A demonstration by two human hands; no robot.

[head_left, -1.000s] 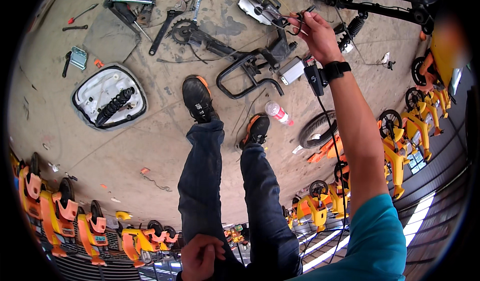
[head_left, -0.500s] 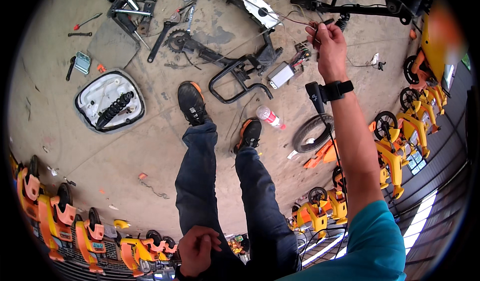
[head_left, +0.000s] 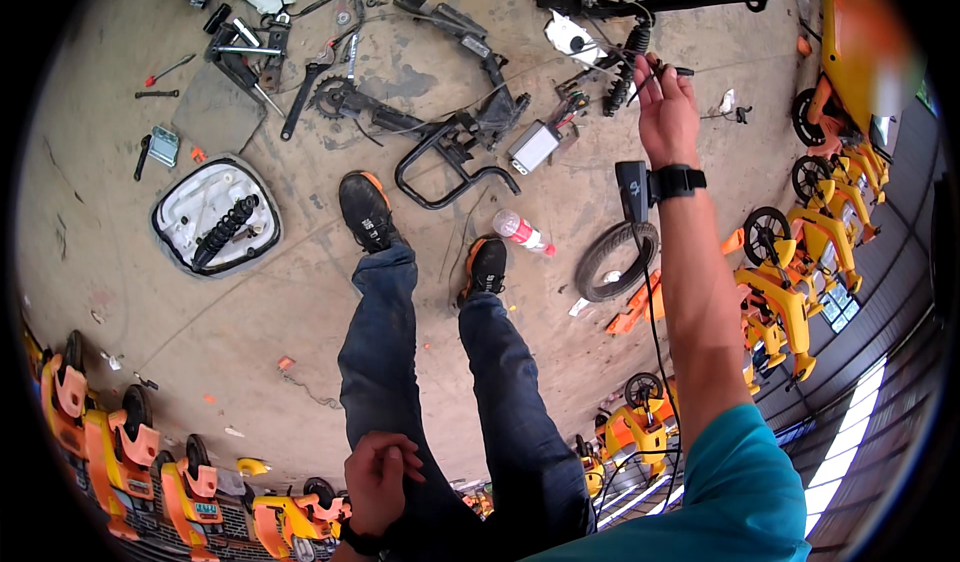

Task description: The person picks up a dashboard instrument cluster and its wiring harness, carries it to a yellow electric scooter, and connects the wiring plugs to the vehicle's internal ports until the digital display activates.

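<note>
Cable [head_left: 684, 71] in right grip [head_left: 668, 112], shock absorber [head_left: 626, 72] beside, silver box [head_left: 535, 148] near

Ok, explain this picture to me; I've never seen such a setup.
There's no robot: a person works bare-handed, and a wide fisheye camera on their head looks down, bending straight edges. The right hand holds a thin dark cable. The left hand is loosely curled, with nothing visible in it. On the floor lie a black metal frame, a silver box, a bottle and a tire.
</note>
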